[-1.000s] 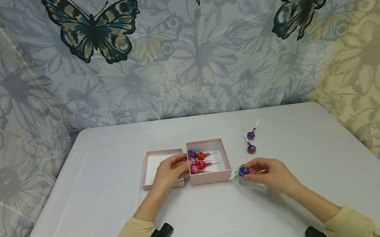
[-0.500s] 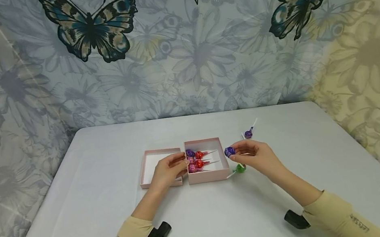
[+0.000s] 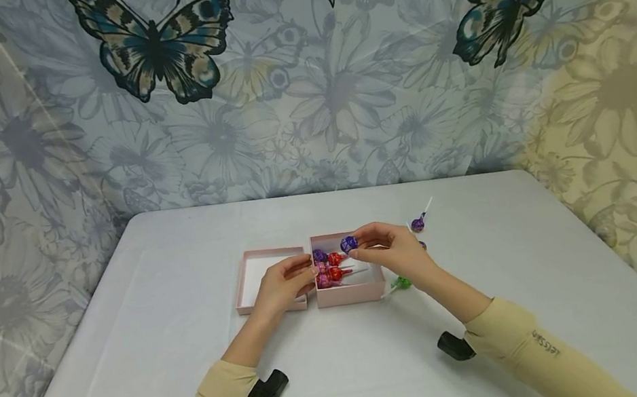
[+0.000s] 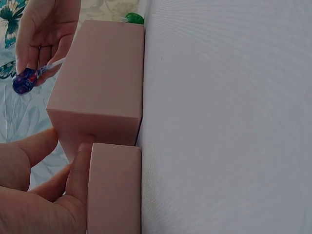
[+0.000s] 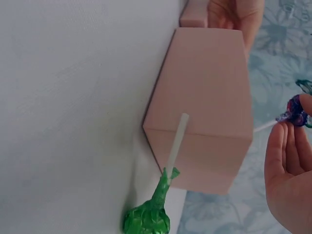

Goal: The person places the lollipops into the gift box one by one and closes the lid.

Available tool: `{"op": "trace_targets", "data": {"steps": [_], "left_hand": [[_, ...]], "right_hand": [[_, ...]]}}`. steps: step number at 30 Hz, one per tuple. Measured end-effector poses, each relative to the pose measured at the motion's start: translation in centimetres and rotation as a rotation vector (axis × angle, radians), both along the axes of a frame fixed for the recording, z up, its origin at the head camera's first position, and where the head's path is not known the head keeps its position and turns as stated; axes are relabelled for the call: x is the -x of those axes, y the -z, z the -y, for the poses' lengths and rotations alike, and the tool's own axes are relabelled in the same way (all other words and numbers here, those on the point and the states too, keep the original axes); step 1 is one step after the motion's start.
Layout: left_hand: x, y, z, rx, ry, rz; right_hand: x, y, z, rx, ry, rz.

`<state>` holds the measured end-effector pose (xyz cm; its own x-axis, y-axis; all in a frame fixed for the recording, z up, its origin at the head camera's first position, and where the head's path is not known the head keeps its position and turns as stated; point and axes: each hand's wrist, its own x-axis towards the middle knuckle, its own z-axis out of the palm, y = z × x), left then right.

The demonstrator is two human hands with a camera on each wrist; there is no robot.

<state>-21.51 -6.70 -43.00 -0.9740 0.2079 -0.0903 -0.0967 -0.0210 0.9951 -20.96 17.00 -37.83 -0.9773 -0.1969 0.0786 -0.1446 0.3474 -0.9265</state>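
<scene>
In the head view my right hand (image 3: 384, 248) pinches a purple-wrapped lollipop (image 3: 349, 244) above the open pink box (image 3: 351, 294). Its white stick shows in the left wrist view, where the lollipop (image 4: 23, 81) sits between thumb and fingers. My left hand (image 3: 287, 284) holds the box at its left wall, thumb by the rim and a finger low on the outer side. Red, pink and purple lollipops (image 3: 336, 273) lie inside the box, heads to the left. A green lollipop (image 5: 146, 219) rests on the table by the box's near right corner.
The shallow pink lid (image 3: 271, 252) lies immediately left of the box, partly behind my left hand. Right of the box, a purple lollipop (image 3: 418, 224) lies on the white table (image 3: 206, 232), with another mostly hidden behind my right hand. A butterfly-patterned cloth (image 3: 346, 132) hangs behind.
My right hand has lifted the purple lollipop from beside the green one and carried it left and away over the box. The left hand stays at the box's left wall.
</scene>
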Motion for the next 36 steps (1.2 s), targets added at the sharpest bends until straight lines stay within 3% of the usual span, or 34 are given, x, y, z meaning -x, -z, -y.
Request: {"op": "trace_targets", "data": {"steps": [7,15,21,30,36], "left_hand": [[0.2,0.1,-0.1,-0.018,0.010,-0.013],[0.1,0.0,0.1,0.003,-0.005,-0.006],[0.1,0.1,0.2,0.004,0.003,-0.016],[0.3,0.2,0.1,-0.016,0.005,-0.012],[0.1,0.2,0.4,-0.016,0.029,-0.062]], "right_hand": [[1.1,0.7,1.0,-0.133,-0.100,-0.042],[1.9,1.0,1.4,-0.391,-0.283,-0.196],[2.5,0.8,2.2,-0.488,-0.432,-0.176],[3.2,0.9,2.8,-0.598,-0.495,-0.142],[3.1,0.8,2.9,-0.606,-0.500,-0.150]]}}
